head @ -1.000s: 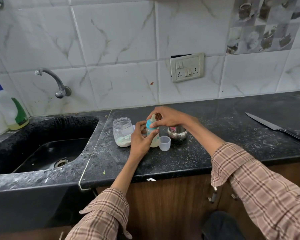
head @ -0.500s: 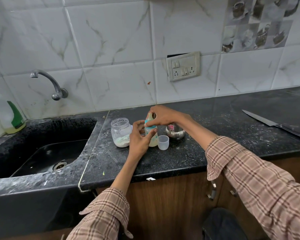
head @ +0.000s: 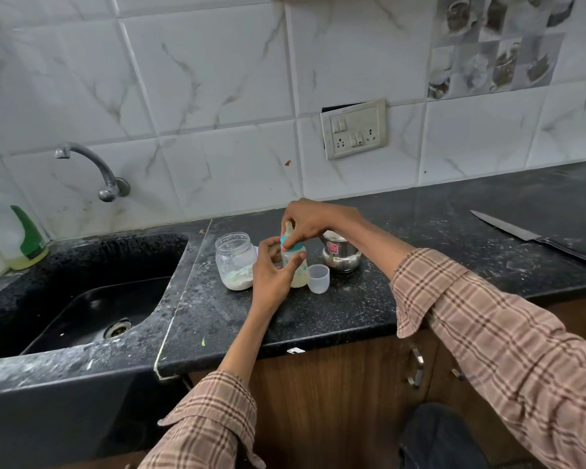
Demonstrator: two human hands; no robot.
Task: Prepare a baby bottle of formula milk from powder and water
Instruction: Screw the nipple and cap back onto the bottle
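As hands grip, baby bottle [head: 298, 265] upright, milky.

Black speckled stone desk [head: 318, 319]; white grey-veined marble wall tiles [head: 217, 79]; my beige-and-brown plaid sleeves [head: 504, 350]; pale yellow plastic baby bottle with turquoise collar [head: 300, 275]; green-capped translucent detergent bottle [head: 17, 238].

I have one view only, worn on the head: it looks forward and down over the black countertop [head: 369, 309] from close above its front edge, facing the tiled wall behind it, with the sink [head: 82, 299] at the counter's left.
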